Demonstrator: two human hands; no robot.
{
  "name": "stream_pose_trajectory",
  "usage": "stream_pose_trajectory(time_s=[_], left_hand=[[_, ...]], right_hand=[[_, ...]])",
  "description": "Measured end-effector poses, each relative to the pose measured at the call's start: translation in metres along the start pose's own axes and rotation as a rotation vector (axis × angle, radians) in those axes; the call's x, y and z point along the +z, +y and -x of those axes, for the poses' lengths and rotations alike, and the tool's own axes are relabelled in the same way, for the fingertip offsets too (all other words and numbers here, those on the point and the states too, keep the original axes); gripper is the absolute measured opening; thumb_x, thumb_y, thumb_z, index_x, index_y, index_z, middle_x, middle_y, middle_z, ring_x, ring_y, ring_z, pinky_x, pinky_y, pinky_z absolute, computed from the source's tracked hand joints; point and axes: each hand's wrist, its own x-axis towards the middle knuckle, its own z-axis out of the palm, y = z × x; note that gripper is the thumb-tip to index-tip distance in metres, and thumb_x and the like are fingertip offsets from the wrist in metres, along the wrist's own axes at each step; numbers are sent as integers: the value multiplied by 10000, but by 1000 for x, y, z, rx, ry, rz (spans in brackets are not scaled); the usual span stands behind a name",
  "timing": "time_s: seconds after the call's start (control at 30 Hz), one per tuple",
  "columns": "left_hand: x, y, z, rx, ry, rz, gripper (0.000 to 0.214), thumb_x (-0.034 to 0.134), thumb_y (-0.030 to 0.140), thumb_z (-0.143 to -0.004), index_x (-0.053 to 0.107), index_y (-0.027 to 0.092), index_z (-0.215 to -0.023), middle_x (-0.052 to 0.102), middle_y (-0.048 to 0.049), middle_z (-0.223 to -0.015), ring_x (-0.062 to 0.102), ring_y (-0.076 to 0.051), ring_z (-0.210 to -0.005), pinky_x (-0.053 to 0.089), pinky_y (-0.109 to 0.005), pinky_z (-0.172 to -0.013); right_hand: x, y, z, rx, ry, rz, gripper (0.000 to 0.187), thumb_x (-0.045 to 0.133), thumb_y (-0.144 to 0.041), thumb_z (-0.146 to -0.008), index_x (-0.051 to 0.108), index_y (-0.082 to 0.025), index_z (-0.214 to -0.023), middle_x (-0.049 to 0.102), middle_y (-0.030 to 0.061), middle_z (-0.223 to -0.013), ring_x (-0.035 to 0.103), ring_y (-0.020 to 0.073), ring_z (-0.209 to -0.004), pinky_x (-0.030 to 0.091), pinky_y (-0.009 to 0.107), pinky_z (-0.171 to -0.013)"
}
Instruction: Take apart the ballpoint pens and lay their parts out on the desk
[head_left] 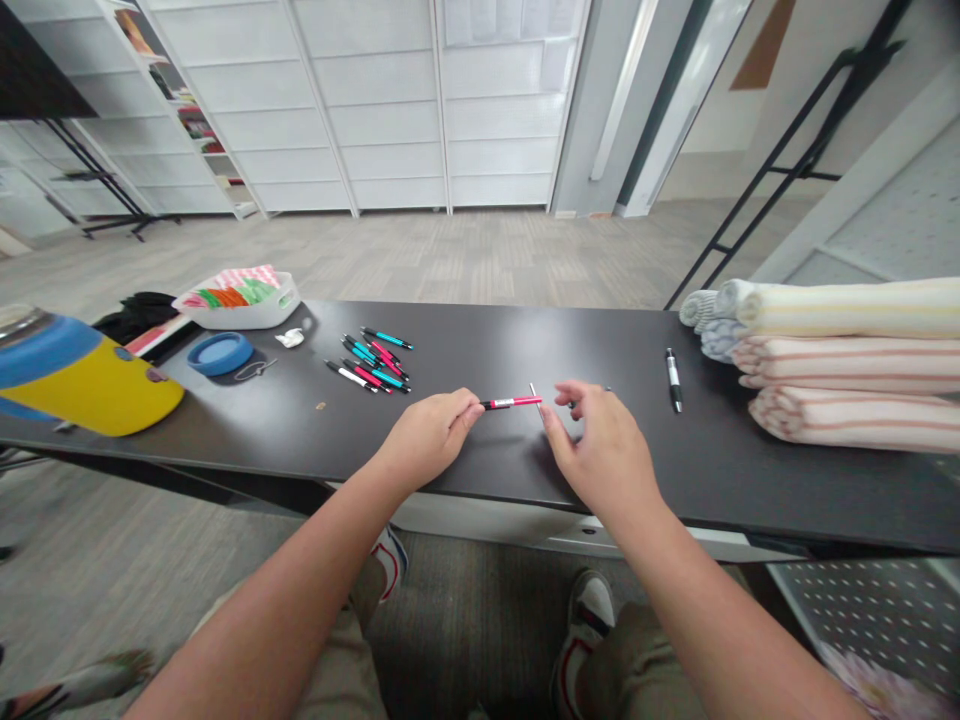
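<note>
My left hand (pixel 431 440) is closed, pinching the black end of a pink pen (pixel 517 402) with a white label. The pen points right, above the dark table. At its far end is a thin silver piece (pixel 533 392) set crosswise; whether it is loose or joined to the pen, I cannot tell. My right hand (pixel 604 445) is just right of it, thumb and fingers apart. Its thumb tip is close to the silver piece, and contact is unclear. Several pink, teal and white pens (pixel 371 360) lie in a loose pile to the left. A silver-and-black pen (pixel 674 380) lies to the right.
Rolled towels (pixel 847 360) are stacked at the table's right end. On the left stand a yellow-and-blue bottle (pixel 82 375), a round blue lid (pixel 220 354) and a white basket (pixel 259 313) of colourful items. A crumpled white scrap (pixel 290 338) lies nearby. The table's front edge (pixel 517 497) is below my hands.
</note>
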Motion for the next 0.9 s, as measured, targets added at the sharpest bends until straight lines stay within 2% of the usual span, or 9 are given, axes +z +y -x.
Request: stream_pose_trajectory(time_s=[0.07, 0.13, 0.27, 0.4, 0.57, 0.63, 0.7, 0.8, 0.9], left_hand=[[1, -3, 0, -76, 86, -22, 273, 428, 363, -1087, 647, 225, -998, 722, -29, -890, 684, -195, -832, 433, -289, -717], [1, -5, 1, -143, 148, -57, 290, 451, 374, -1078, 659, 219, -947, 716, -22, -821, 678, -187, -763, 409, -284, -672], [3, -2, 2, -153, 168, -169, 334, 471, 402, -1067, 624, 220, -833, 660, -6, -698, 618, -176, -632, 330, -289, -584], [6, 4, 2, -69, 74, -268, 313, 504, 394, -1051, 594, 224, -805, 680, -23, -743, 614, -187, -642, 300, -302, -566], [5, 5, 3, 95, -80, -190, 304, 566, 473, -1028, 630, 233, -852, 713, -15, -812, 648, -191, -723, 365, -297, -634], [5, 5, 3, 134, -111, -163, 296, 592, 502, -1013, 654, 238, -894, 724, -15, -849, 659, -194, -761, 394, -299, -666], [4, 4, 3, 145, -119, -157, 295, 597, 508, -1010, 665, 237, -916, 726, -18, -865, 661, -193, -770, 409, -301, -682], [4, 4, 4, 143, -117, -155, 294, 583, 498, -1020, 666, 234, -919, 728, -21, -868, 662, -190, -770, 411, -300, -682], [4, 4, 4, 150, -114, -145, 325, 577, 530, -1018, 663, 231, -925, 733, -22, -878, 668, -191, -782, 412, -297, -686]], right_hand=[[-1, 4, -1, 168, 136, -120, 347, 548, -388, -1025, 499, -202, -1314, 699, 117, -1111, 642, 245, -882, 497, 392, -782], [-2, 10, -2, 297, 234, -222, 363, 527, -402, -1026, 463, -212, -1328, 682, 123, -1135, 650, 230, -859, 506, 368, -716], [1, 30, -3, 425, 322, -302, 326, 490, -457, -1034, 490, -225, -1263, 668, 117, -1122, 652, 210, -829, 510, 366, -731], [6, 42, -3, 507, 310, -352, 326, 484, -474, -1023, 523, -226, -1231, 676, 96, -1075, 635, 210, -823, 487, 365, -746], [2, 33, -6, 535, 195, -333, 284, 542, -468, -980, 613, -224, -1105, 694, 66, -982, 635, 220, -812, 469, 359, -744], [-1, 28, -8, 512, 159, -299, 254, 553, -453, -979, 625, -223, -1059, 698, 61, -955, 633, 221, -798, 465, 358, -741], [-2, 23, -8, 426, 96, -261, 212, 549, -416, -991, 628, -221, -1018, 698, 61, -940, 630, 223, -805, 468, 363, -759], [-2, 15, -8, 140, -41, -169, 162, 542, -330, -1011, 655, -215, -1002, 700, 80, -998, 628, 248, -945, 472, 398, -876], [-2, 5, -6, -149, -171, -74, 206, 555, -294, -1028, 712, -232, -1145, 685, 104, -1180, 591, 275, -1138, 444, 446, -1017]])
